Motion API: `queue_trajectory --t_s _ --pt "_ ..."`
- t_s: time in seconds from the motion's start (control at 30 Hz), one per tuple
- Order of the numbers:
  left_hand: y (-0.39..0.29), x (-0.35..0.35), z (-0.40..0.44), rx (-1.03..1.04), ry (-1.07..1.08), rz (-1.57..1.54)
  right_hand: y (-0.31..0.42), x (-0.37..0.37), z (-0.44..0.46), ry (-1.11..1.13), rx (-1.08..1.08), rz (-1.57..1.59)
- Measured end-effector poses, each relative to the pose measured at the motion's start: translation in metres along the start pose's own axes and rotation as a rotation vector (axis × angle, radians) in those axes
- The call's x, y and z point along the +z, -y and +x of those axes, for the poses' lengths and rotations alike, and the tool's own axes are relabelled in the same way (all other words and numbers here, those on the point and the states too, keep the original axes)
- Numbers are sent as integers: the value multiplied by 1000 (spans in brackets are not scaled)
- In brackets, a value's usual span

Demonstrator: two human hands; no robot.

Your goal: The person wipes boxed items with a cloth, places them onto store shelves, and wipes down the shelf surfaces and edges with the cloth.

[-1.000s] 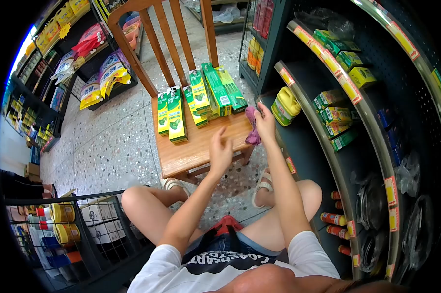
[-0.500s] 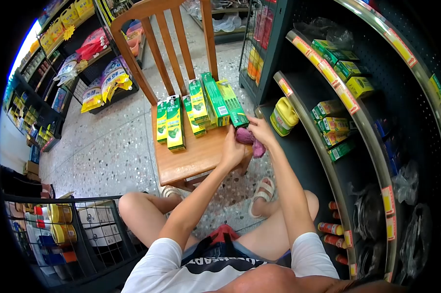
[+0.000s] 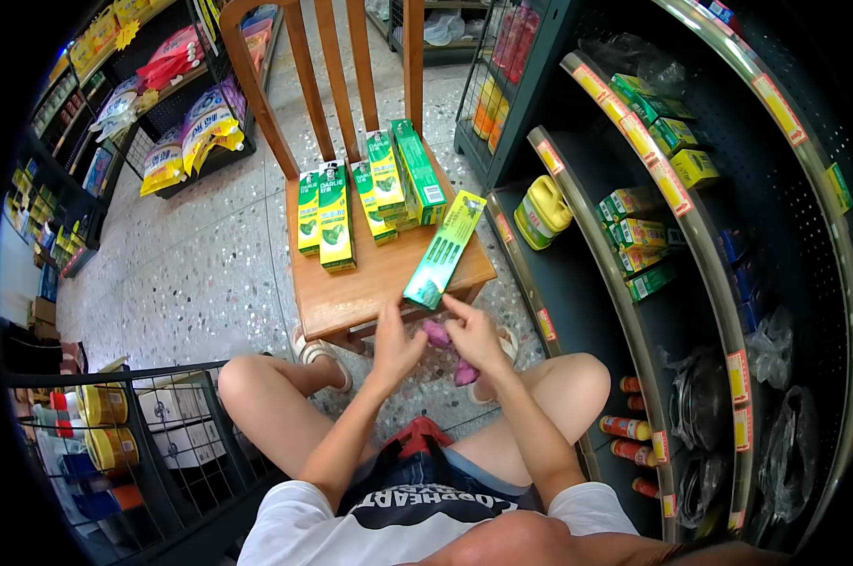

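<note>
I see the right hand point(image 3: 476, 338) gripping a purple cloth point(image 3: 465, 374), right by the near end of a green-and-yellow box point(image 3: 448, 247), twelve o'clock from both hands over the chair seat point(image 3: 351, 304). The left hand point(image 3: 398, 341) sits at nine o'clock; whether its fingers pinch anything, I can't tell.

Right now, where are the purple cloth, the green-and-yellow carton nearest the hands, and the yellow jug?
Purple cloth point(image 3: 466, 374): head view, on its lower end.
Green-and-yellow carton point(image 3: 445, 250): head view, middle of its printed upper face.
Yellow jug point(image 3: 543, 215): head view, front of its body.
</note>
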State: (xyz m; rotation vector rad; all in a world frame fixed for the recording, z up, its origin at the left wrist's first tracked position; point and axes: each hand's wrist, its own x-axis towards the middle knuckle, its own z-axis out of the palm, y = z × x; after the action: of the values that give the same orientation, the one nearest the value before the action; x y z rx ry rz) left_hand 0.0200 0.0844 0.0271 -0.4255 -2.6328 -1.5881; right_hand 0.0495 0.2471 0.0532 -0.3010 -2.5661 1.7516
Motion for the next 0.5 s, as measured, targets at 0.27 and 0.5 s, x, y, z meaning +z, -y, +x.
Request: queue_trajectory --t_s 0.27,0.5 --pt "30 -44 -1 31 -78 131 -1 44 -14 221 -24 330" --pt "25 -40 11 36 -87 2 23 37 11 -203 -205 378"
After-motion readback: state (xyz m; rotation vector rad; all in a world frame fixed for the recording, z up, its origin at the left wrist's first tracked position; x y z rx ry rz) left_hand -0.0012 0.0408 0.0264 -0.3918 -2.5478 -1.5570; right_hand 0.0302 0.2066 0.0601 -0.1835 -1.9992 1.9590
